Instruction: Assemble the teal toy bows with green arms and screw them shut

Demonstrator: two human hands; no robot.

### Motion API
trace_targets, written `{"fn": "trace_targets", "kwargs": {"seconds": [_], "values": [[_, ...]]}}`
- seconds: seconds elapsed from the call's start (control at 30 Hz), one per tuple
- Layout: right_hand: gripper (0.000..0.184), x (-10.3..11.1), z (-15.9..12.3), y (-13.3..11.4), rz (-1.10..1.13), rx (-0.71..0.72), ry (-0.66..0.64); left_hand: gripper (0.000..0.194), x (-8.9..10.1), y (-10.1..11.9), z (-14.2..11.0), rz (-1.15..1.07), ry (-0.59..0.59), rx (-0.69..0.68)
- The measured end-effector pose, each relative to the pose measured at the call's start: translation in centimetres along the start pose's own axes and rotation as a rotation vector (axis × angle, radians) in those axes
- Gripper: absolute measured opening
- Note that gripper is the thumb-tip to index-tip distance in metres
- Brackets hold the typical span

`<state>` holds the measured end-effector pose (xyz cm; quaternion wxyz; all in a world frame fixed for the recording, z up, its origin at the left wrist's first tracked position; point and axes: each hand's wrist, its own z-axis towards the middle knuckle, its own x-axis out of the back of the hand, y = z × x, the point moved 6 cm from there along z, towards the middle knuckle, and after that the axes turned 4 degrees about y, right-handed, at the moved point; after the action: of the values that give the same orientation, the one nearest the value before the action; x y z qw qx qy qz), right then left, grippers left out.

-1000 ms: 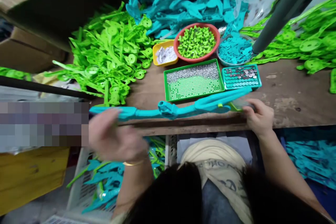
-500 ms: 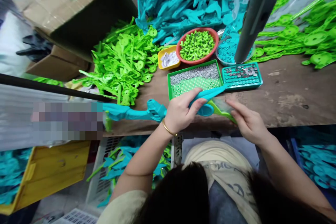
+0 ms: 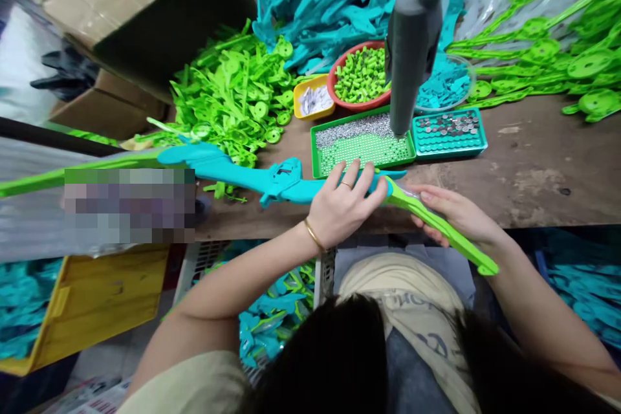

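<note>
A long teal and green plastic toy bow (image 3: 233, 171) lies across my front, over the table's near edge. One green limb (image 3: 444, 229) sticks out to the lower right and another green limb (image 3: 82, 171) reaches past the left edge of view. My left hand (image 3: 342, 204) is closed over the teal body near its right end, palm down. With bent fingers, my right hand (image 3: 453, 213) holds the right limb from behind; a clear film-like strip shows by its thumb. Above both hands hangs a grey electric screwdriver (image 3: 410, 65), tip over the green tray (image 3: 315, 158) of small screws.
A teal tray (image 3: 449, 150) of metal discs, a red bowl (image 3: 354, 103) of green plugs, a yellow dish (image 3: 313, 115) and a clear bowl (image 3: 470, 74) stand behind. Green parts (image 3: 228, 90) and teal parts (image 3: 330, 0) are heaped beyond. Crates flank my lap below the table.
My left hand has moved from the bow's left end to its right part. The green limbs now stretch out at both ends. The hanging screwdriver has swung left and more upright.
</note>
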<state>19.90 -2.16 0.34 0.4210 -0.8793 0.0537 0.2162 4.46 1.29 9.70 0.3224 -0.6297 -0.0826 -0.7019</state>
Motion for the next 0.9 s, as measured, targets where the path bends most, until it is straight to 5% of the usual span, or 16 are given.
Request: {"fn": "trace_targets", "kwargs": {"seconds": [0.13,0.27,0.47,0.73,0.9], "values": [[0.050,1.3,0.2,0.5,0.013,-0.019,-0.022,0.027,-0.2,0.4,0.6,-0.022,-0.101,-0.042],[0.037,3.4,-0.9,-0.4,-0.034,0.443,0.243,0.024,0.1,-0.3,1.5,-0.098,-0.220,-0.008],[0.041,2.8,-3.6,-2.6,-0.287,1.048,0.296,0.026,0.0,-0.1,2.4,-0.163,-0.277,0.005],[0.008,2.3,-5.0,-4.3,-0.350,1.314,0.472,0.026,-0.9,0.5,2.9,-0.180,-0.365,-0.030],[0.010,2.8,-5.7,-4.4,-0.353,1.348,0.499,0.026,-1.7,0.9,3.3,-0.213,-0.429,-0.063]]}}
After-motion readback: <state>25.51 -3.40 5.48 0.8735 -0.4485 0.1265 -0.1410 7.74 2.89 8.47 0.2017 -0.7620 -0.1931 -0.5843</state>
